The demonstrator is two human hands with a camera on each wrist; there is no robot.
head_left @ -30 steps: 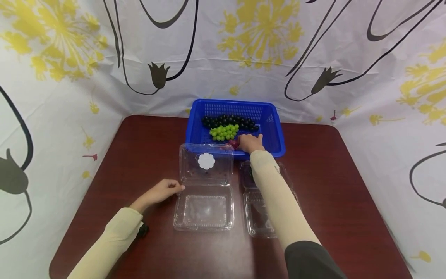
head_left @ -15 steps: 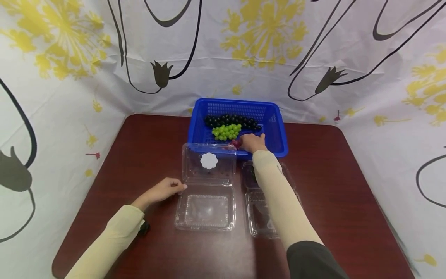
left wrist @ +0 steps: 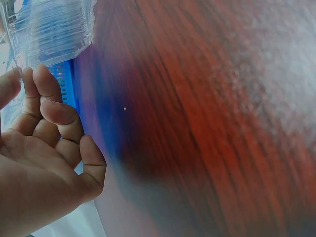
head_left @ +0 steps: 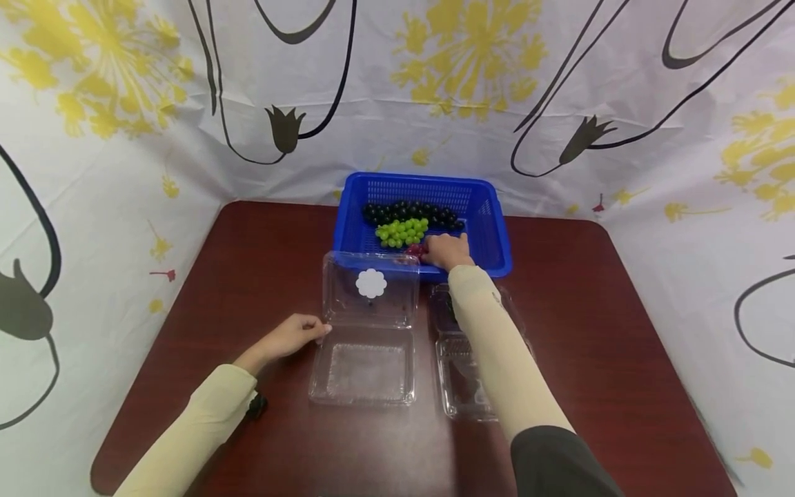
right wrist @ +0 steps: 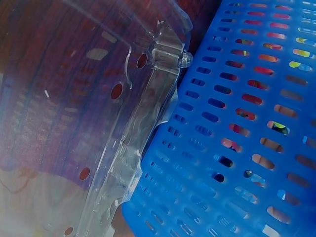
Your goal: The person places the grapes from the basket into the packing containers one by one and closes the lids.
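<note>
In the head view my left hand (head_left: pixel 295 336) pinches the left edge of an open clear plastic clamshell box (head_left: pixel 370 399) between thumb and forefinger, near its hinge. That pinch also shows in the left wrist view, where the other fingers curl loosely. My right hand (head_left: pixel 447 251) reaches into a blue plastic basket (head_left: pixel 502 241) and grips a bunch of red grapes (head_left: pixel 415 250) close to the front wall. In the right wrist view the slotted basket wall (right wrist: pixel 207 118) mostly hides that hand. Green grapes (head_left: pixel 401 233) and dark grapes (head_left: pixel 413 212) lie farther back in the basket.
A second open clamshell box (head_left: pixel 456 404) stands to the right, partly under my right forearm, with something dark in its far half. The upright lid (head_left: pixel 348 297) of the first box, bearing a white label, overlaps the basket's front. Patterned cloth (head_left: pixel 373 83) surrounds the brown table (head_left: pixel 267 276).
My right hand and the red grapes have shifted very slightly within the basket. The left hand keeps its pinch on the box edge. The whole head view has swayed a little.
</note>
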